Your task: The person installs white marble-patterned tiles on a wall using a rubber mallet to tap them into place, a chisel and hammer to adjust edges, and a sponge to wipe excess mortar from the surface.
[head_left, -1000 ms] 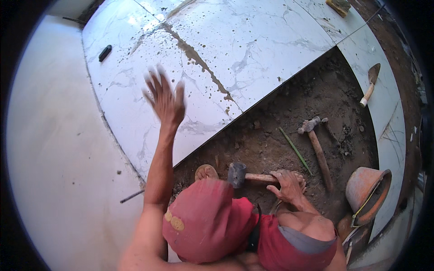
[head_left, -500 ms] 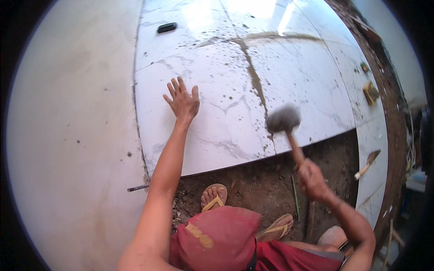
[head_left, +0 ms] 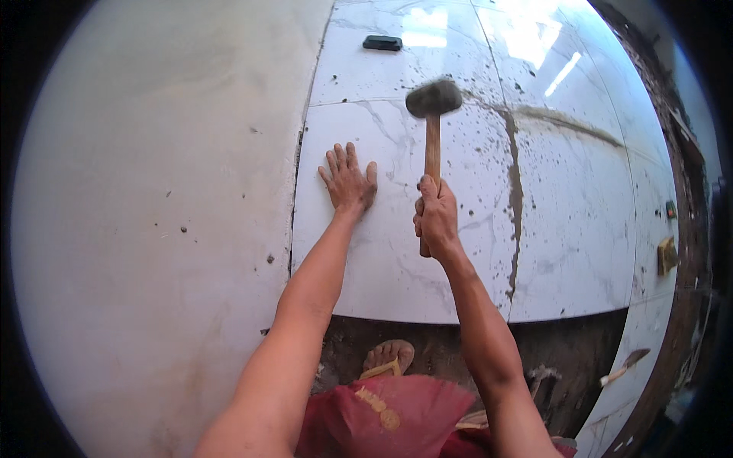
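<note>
Over the marbled tile (head_left: 397, 284), the right hand (head_left: 437, 217) clenches a mallet (head_left: 433, 143) — the left hand (head_left: 350, 182) lies spread wide nearby, so a badly aimed swing could bruise it or crack the tile.

So the floor's mostly shiny white tiles (head_left: 573, 237) with grey veins. Brown mud (head_left: 515, 198) runs down a joint right of centre, dark specks all around it. Black block (head_left: 382, 43) up top, yellowish sponge (head_left: 667, 256) at the right edge, trowel (head_left: 626, 367) lower right. Bottom centre is bare dirt (head_left: 584, 340), with a sandalled foot (head_left: 391, 355) on it.
</note>
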